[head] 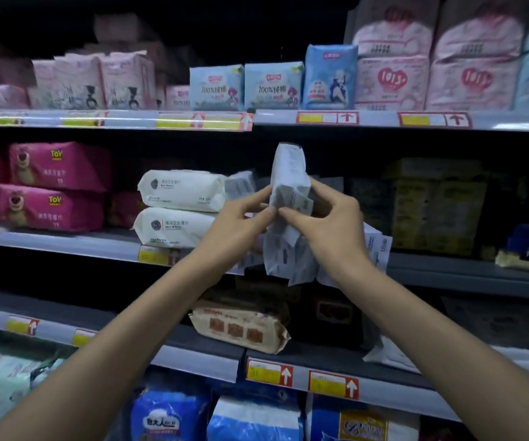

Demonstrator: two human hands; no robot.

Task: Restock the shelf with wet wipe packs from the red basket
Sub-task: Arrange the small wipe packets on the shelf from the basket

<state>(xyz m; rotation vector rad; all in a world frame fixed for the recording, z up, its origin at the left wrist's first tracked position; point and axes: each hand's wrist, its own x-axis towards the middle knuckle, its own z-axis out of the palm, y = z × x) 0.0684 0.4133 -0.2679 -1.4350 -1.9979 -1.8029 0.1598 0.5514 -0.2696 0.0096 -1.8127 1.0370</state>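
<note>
pink bear packs (53, 186) at nine o'clock on the middle shelf (65, 241), two stacked white packs (180, 208) at their three o'clock. left hand (241, 218) near centre, fingers pinching the lower edge of an upright wet wipe pack (288, 173) raised in front of that shelf. right hand (333, 224) at the pack's four o'clock, fingers pinching the same edge. brown pack (241, 326) at six o'clock, one shelf lower.
</note>
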